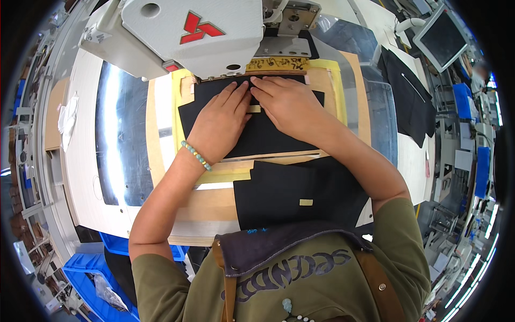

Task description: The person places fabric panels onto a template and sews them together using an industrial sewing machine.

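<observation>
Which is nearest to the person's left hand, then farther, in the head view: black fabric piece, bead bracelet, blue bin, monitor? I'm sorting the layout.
From the left hand:
1. Black fabric piece, directly beneath the palm.
2. Bead bracelet, on that wrist.
3. Blue bin, lower left on the floor.
4. Monitor, far upper right.

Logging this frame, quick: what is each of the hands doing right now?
Left hand: open, flat on the black fabric piece.
Right hand: open, flat on the same fabric, holding nothing.

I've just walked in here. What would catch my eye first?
Probably the big white sewing machine head at the top with its red emblem. Just below it, the left hand and right hand press flat on a black fabric piece over a yellow template.
</observation>
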`<state>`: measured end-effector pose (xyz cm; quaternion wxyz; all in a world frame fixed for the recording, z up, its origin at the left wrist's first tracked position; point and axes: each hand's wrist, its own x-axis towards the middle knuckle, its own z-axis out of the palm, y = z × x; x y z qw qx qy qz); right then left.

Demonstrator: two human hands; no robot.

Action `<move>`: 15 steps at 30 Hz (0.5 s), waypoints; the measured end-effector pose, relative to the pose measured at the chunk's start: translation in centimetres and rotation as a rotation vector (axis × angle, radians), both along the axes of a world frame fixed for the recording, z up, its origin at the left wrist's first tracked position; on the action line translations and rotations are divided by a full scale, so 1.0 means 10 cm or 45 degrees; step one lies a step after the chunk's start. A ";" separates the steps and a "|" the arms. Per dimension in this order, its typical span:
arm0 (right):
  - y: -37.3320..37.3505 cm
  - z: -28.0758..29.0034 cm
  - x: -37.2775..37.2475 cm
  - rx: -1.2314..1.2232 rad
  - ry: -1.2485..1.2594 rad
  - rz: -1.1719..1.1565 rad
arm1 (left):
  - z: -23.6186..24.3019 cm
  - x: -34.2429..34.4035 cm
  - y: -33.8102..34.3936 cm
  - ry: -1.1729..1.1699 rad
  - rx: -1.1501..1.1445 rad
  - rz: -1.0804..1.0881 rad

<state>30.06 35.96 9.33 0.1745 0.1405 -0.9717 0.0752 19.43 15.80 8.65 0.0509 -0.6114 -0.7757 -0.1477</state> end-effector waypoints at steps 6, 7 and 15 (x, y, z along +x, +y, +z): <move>0.03 -0.04 -0.01 -0.027 0.026 0.022 | 0.01 0.02 0.04 -0.061 0.050 0.034; 0.02 -0.04 -0.01 -0.031 0.043 0.027 | 0.01 0.02 0.04 -0.072 0.060 0.034; 0.02 -0.07 -0.02 -0.069 0.068 0.010 | 0.04 -0.02 0.05 -0.089 0.077 0.011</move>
